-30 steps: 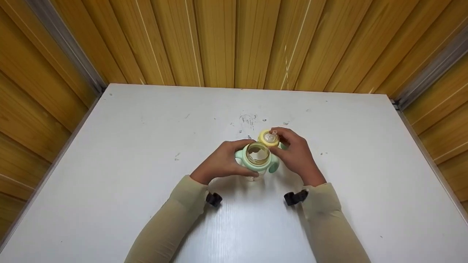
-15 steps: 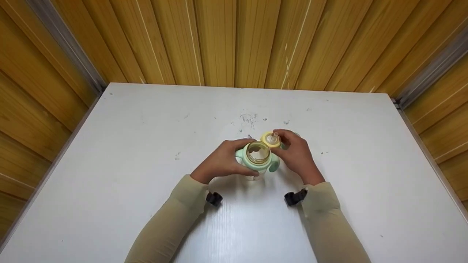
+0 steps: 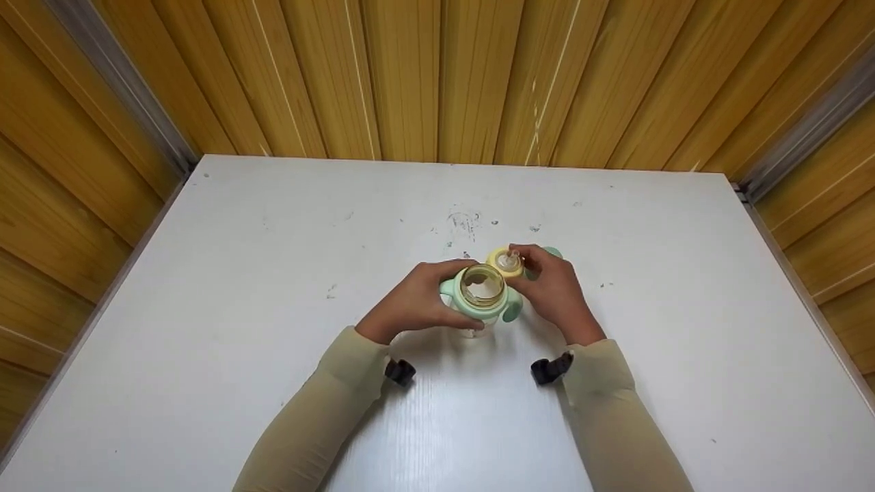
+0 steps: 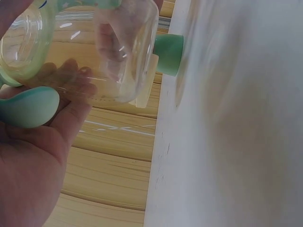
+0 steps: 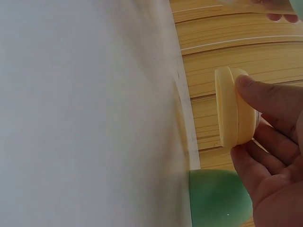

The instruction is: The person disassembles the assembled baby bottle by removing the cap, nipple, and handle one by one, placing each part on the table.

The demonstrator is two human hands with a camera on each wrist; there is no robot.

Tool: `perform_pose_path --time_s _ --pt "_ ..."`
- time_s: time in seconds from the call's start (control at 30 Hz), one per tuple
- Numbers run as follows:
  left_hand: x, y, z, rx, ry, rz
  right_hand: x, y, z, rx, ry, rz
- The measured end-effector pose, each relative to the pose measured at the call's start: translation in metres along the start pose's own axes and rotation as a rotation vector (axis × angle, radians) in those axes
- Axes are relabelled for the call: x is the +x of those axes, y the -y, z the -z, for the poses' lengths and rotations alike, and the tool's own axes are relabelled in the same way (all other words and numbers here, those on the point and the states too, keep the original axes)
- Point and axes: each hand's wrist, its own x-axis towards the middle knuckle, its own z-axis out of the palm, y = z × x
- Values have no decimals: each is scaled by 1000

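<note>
My left hand (image 3: 417,301) grips a clear baby bottle (image 3: 482,290) around its neck, thumb on one side and fingers on the other. The bottle has a pale green two-handled holder, and its uncovered mouth faces up. In the left wrist view its transparent body (image 4: 113,61) shows fingers through it. Just beyond the bottle, my right hand (image 3: 555,290) pinches a yellow bottle collar with a clear nipple (image 3: 507,261). The right wrist view has the collar (image 5: 234,109) edge-on between thumb and fingers, above the table. A green cap (image 5: 218,198) stands on the table, partly hidden behind the right hand.
A white table (image 3: 273,273) with dark scuff marks lies under both hands. Its back edge meets a wood-patterned panel wall (image 3: 410,82). Similar panels rise at the left and right sides. A black camera mount (image 3: 400,372) sits at each wrist.
The right hand has shifted slightly right and nearer with the collar, which tilts a little differently. More of the green cap shows behind that hand. The left hand and bottle stay nearly still.
</note>
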Motion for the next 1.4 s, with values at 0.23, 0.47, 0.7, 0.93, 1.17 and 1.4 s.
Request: perform_pose_path --time_s 0.23,0.47,0.7,0.93,1.17,1.4 --pt "0 1 -1 -11 1 -1 1 -1 -1 -13 6 -15" --pt "0 0 -1 -7 3 3 2 -1 -1 -37 34 -52" --pt "0 1 -1 7 -1 7 4 -2 -3 -53 45 -65" --pt "0 0 -1 -5 -6 -3 4 0 -5 -78 68 -90" --pt "1 0 -2 -7 -7 -12 4 -2 -5 -91 56 -40" --pt "0 0 -1 -7 -11 -7 5 -4 -7 -86 76 -56"
